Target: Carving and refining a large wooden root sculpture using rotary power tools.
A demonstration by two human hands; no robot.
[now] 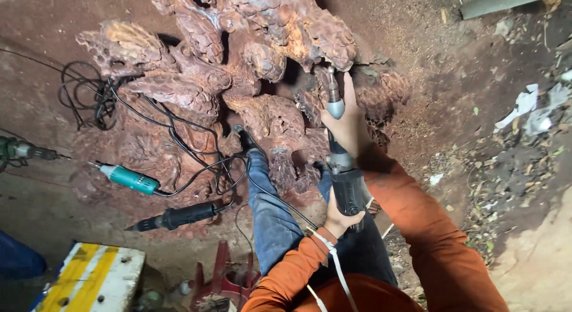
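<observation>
Right hand [345, 128]: closed round the neck of the die grinder [341, 163].
Left hand [341, 219]: clamped on its rear body.
Grinder: tip against carved root wood [262, 67].
Risk: bit may snag, kick back; trailing cables [179, 130] could catch the foot [245, 138].
</observation>
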